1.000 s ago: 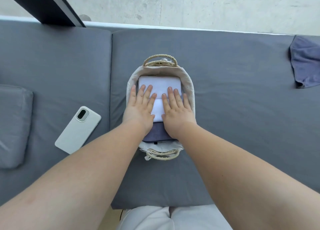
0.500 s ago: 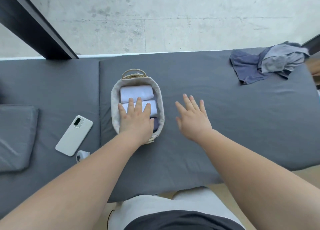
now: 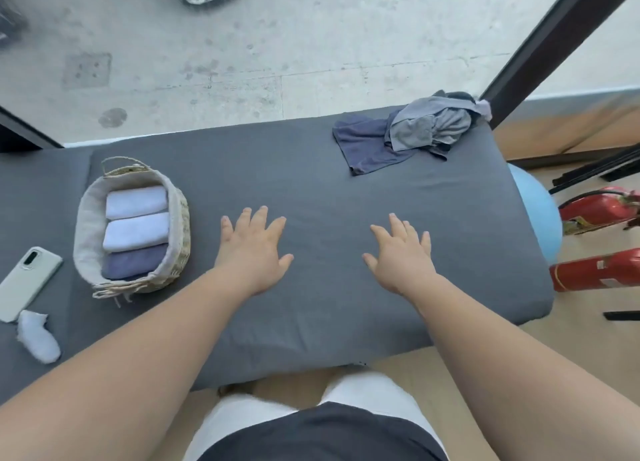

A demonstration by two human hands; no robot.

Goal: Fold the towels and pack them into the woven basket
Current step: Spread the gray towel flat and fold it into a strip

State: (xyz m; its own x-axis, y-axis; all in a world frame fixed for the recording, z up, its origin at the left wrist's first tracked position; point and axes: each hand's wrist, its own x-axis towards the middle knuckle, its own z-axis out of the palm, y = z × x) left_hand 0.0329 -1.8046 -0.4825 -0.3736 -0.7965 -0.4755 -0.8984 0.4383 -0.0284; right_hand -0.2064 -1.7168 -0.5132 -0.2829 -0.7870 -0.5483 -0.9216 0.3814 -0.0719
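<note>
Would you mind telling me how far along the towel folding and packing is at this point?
Done: three folded towels lie side by side in the woven basket, two pale and one dark blue. In hand: nothing; the left hand and right hand are open and empty over the grey cushion. Left: the crumpled pile of towels at the far right corner is unfolded.

You get bright, even daylight, seemingly from the glass along the top of the frame. Shadows under your forearms are faint. The concrete at the upper edge looks washed out. Wide-angle bending curves the frame edges, and detail is soft throughout, mildly blurred.
</note>
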